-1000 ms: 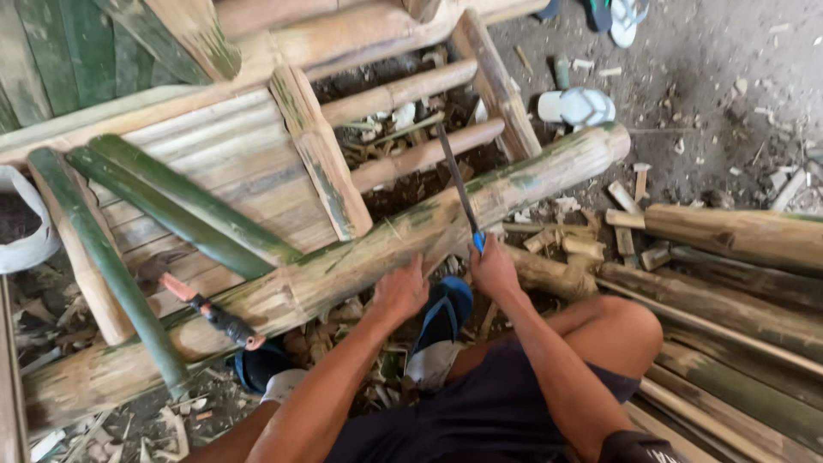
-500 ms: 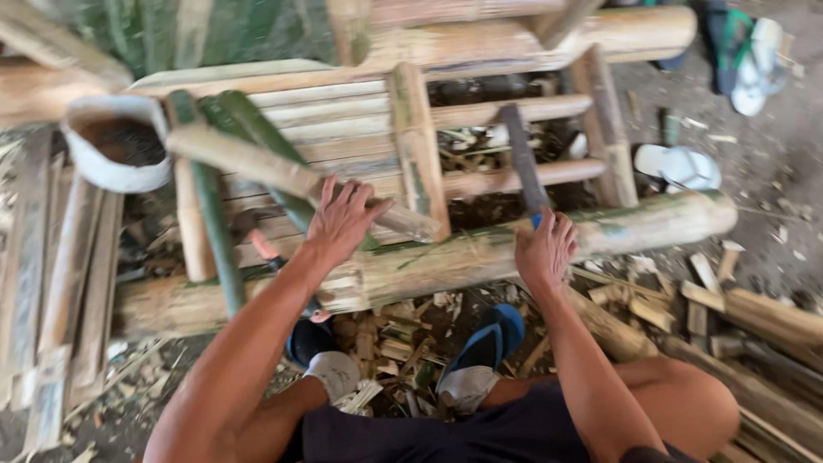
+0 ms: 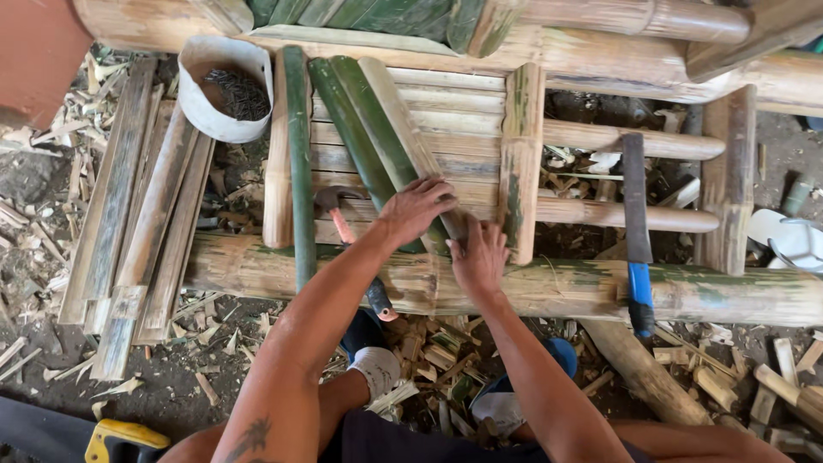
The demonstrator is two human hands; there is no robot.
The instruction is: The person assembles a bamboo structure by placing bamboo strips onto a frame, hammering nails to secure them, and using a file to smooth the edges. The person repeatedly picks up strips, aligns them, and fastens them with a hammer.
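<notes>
Split bamboo slat point(image 3: 403, 129): green skin, pale cut edge; both hands on it.

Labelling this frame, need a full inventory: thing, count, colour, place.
bamboo slats: three, green, slanting on the frame
frame: one, pale bamboo, centre
pole: one, thick, pale, across the front
hammer: one, red handle, beside the slats
blade: one, blue handle, on the pole at right
tub: one, white, holding dark nails, upper left
planks: several, grey, left
sandal: one, white, right edge
left hand: on a slat
right hand: on the same slat's end
</notes>
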